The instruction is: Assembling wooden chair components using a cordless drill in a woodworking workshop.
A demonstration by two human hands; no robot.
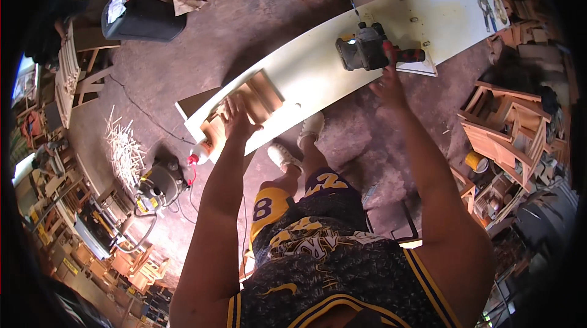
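My left hand [238, 121] lies with fingers spread on a small brown wooden frame [272, 90] at the near left end of a long white board-topped bench [318, 71]. Beside that wrist is a white bottle with a red tip [199, 153], lying tilted at the bench's corner. Farther right, my right hand [387, 87] reaches over the bench edge, fingers apart, its fingertips at a dark cordless drill [369, 40]. A thin bit points away from the drill. A red-and-black handle [411, 55] sticks out to its right; whether it belongs to the drill is unclear.
Pliers-like hand tools [486, 10] lie at the bench's far right end. Wooden stools or frames [507, 126] are stacked at right. A compressor-like machine [160, 184] and a pile of thin sticks [125, 147] stand left. A black bin [143, 19] is at upper left; a cable [143, 108] crosses the floor.
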